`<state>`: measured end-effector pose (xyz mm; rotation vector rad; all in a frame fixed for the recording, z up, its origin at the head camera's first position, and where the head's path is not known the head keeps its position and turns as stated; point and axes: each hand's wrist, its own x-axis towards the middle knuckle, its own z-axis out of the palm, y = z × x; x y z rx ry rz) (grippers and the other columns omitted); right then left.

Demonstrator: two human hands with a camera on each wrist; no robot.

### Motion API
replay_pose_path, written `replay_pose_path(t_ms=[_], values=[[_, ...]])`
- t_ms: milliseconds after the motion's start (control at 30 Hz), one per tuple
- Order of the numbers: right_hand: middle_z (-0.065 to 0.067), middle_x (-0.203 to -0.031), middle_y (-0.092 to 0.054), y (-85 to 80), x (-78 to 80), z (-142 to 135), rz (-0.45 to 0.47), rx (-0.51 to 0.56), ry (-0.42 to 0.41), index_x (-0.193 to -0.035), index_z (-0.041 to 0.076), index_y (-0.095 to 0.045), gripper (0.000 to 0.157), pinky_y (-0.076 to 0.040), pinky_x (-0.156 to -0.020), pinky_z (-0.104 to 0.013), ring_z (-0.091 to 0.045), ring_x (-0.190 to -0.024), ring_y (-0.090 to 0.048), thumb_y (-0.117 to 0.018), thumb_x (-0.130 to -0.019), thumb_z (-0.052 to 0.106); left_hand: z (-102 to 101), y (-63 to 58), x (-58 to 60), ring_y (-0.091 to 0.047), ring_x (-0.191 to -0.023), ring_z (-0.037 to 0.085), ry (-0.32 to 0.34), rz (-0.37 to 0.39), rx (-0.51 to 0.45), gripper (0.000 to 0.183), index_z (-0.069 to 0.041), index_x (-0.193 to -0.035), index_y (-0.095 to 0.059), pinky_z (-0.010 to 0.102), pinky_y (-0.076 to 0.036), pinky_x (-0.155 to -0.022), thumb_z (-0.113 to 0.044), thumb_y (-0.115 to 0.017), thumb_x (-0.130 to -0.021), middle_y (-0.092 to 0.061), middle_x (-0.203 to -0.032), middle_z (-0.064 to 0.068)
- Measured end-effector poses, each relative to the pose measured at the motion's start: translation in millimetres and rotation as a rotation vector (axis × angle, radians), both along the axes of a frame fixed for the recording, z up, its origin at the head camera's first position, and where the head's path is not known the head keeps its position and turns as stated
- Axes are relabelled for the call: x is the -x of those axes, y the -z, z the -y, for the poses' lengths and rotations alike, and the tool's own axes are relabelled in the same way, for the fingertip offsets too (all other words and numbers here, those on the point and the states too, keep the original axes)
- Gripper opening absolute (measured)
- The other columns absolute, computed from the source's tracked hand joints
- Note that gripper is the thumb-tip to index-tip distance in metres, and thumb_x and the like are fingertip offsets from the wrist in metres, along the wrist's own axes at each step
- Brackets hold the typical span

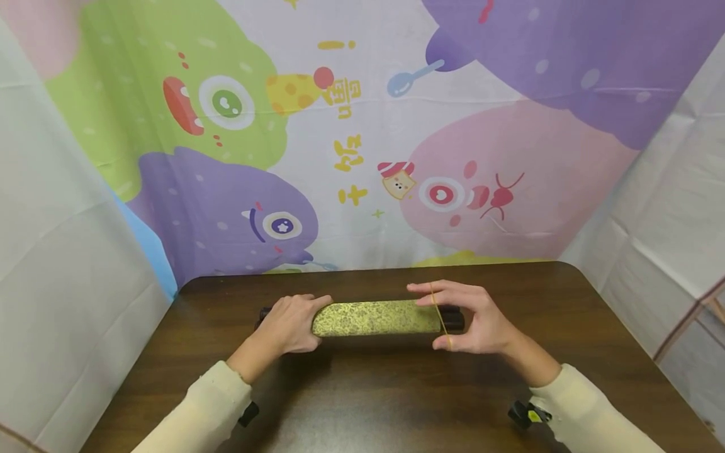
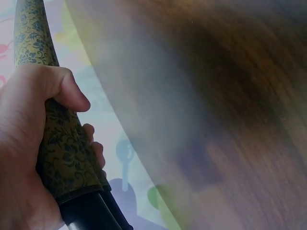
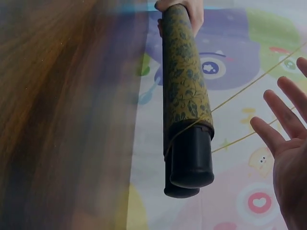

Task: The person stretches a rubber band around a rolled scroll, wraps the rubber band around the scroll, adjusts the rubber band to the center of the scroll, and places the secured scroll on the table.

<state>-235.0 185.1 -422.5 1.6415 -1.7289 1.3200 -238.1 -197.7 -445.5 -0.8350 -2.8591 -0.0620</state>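
Observation:
A rolled scroll (image 1: 370, 318) with a gold, dark-flowered backing and black roller ends lies level above the brown table in the head view. My left hand (image 1: 296, 322) grips it near its left end, the thumb bent over the backing in the left wrist view. At the other end, a thin yellow rubber band (image 3: 256, 79) loops round the roll and stretches out to my right hand (image 1: 483, 318). That hand's thumb and fingers are spread apart and carry the band. Two black roller knobs (image 3: 193, 160) stick out beyond the backing in the right wrist view.
The dark wooden table (image 1: 362, 390) extends under both arms. A cloth (image 1: 351, 233) printed with cartoon monsters hangs behind its far edge, and pale sheets (image 1: 674, 207) hang at both sides. Black wrist devices (image 1: 527, 414) sit by the sleeves.

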Motion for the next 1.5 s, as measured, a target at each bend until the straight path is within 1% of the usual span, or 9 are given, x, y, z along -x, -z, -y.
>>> replay_pose_path(t_ms=[133,267,467,600,800,1000,1267,1500], values=[[-0.021,-0.147,-0.076,-0.3,-1.9,1.3,-0.042,-0.011,-0.012,-0.136,0.004,-0.077,0.057,-0.053,-0.124,-0.029,-0.026,-0.144,-0.073,-0.087,-0.097,0.045,0.7,-2.3,2.3,-0.073,-0.076,0.034,-0.014,0.022,-0.004,0.070,-0.014,-0.139,-0.071,0.049,-0.062,-0.069,-0.021,-0.083,-0.071,-0.082,-0.104,0.012],[-0.023,-0.146,-0.076,1.3,-3.8,3.6,-0.074,-0.004,-0.030,-0.135,0.003,-0.077,0.058,-0.052,-0.126,-0.033,-0.028,-0.145,-0.072,-0.086,-0.097,0.046,0.8,-2.9,4.1,-0.071,-0.074,0.032,-0.016,0.039,-0.014,0.069,-0.014,-0.137,-0.071,0.048,-0.061,-0.069,-0.020,-0.081,-0.070,-0.081,-0.102,0.011],[-0.025,-0.146,-0.076,0.7,-7.3,8.4,-0.110,0.005,-0.071,-0.135,0.002,-0.077,0.058,-0.050,-0.129,-0.038,-0.031,-0.146,-0.072,-0.088,-0.096,0.043,3.1,-4.3,8.5,-0.070,-0.078,0.030,-0.061,0.085,-0.022,0.072,-0.013,-0.142,-0.070,0.050,-0.063,-0.076,-0.019,-0.080,-0.071,-0.082,-0.107,0.012],[-0.023,-0.144,-0.077,-0.5,-10.0,11.0,-0.139,0.001,-0.064,-0.134,0.002,-0.077,0.059,-0.051,-0.128,-0.037,-0.031,-0.143,-0.073,-0.087,-0.097,0.046,4.6,-6.0,10.7,-0.075,-0.085,0.035,-0.074,0.089,-0.021,0.074,-0.011,-0.144,-0.070,0.053,-0.064,-0.079,-0.020,-0.081,-0.071,-0.082,-0.107,0.014],[-0.021,-0.145,-0.077,-1.4,-14.5,14.0,-0.177,-0.005,-0.061,-0.135,0.002,-0.077,0.060,-0.049,-0.130,-0.039,-0.032,-0.147,-0.071,-0.085,-0.098,0.048,5.4,-7.6,14.2,-0.077,-0.090,0.037,-0.077,0.094,-0.027,0.076,-0.009,-0.146,-0.069,0.053,-0.064,-0.078,-0.021,-0.081,-0.072,-0.083,-0.108,0.016],[-0.022,-0.144,-0.077,-2.4,-18.8,16.2,-0.200,-0.024,-0.062,-0.135,0.002,-0.077,0.060,-0.047,-0.132,-0.040,-0.035,-0.149,-0.069,-0.085,-0.098,0.048,7.9,-9.4,17.0,-0.076,-0.087,0.035,-0.088,0.077,-0.038,0.078,-0.010,-0.145,-0.069,0.052,-0.063,-0.076,-0.020,-0.078,-0.069,-0.083,-0.106,0.015],[-0.020,-0.144,-0.078,-2.5,-27.6,17.6,-0.244,-0.070,-0.031,-0.135,0.006,-0.078,0.061,-0.043,-0.135,-0.041,-0.037,-0.147,-0.070,-0.088,-0.095,0.051,11.1,-9.8,20.8,-0.076,-0.090,0.038,-0.116,0.083,-0.054,0.076,-0.010,-0.145,-0.068,0.053,-0.063,-0.077,-0.022,-0.077,-0.070,-0.083,-0.110,0.017],[-0.018,-0.147,-0.077,-2.2,-29.5,19.6,-0.260,-0.066,-0.023,-0.135,0.006,-0.078,0.061,-0.043,-0.135,-0.043,-0.037,-0.148,-0.070,-0.087,-0.096,0.052,11.2,-8.0,22.0,-0.074,-0.088,0.036,-0.119,0.086,-0.070,0.075,-0.010,-0.144,-0.069,0.052,-0.062,-0.075,-0.022,-0.077,-0.070,-0.083,-0.112,0.017]])
